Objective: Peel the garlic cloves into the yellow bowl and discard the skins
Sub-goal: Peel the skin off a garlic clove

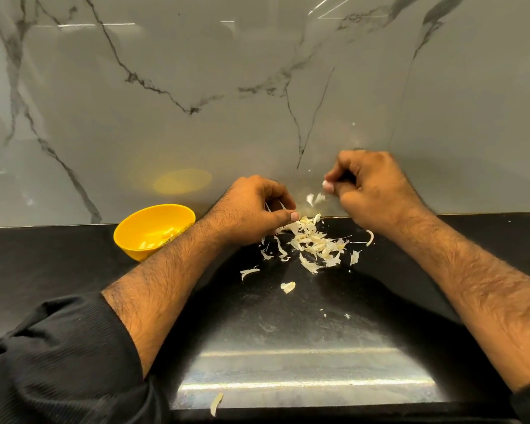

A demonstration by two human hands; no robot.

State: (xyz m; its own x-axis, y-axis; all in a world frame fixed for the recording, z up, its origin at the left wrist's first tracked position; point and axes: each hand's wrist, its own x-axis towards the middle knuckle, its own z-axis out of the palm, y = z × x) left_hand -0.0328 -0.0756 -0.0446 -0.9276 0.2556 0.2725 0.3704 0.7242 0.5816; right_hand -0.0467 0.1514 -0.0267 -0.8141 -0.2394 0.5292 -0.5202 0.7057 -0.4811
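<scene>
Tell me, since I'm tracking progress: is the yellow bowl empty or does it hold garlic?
Not empty. The yellow bowl stands upright on the black counter, with several pale peeled cloves lying at its bottom.

Left hand (254,209): fingers curled, thumb and fingertips pinching, just right of yellow bowl (129,231).
Right hand (371,188): fisted, thumb tip pinched to fingers, farther right, raised.
Forearms: bare, converging.

Glossy black stone table (74,258), speckled and reflecting bright light bands along its near edge, abuts a polished grey marble-pattern wall panel (196,71) with dark branching veins; crumpled black ribbed fabric sleeve (58,362) at lower left, overlapping the table's front edge.
</scene>
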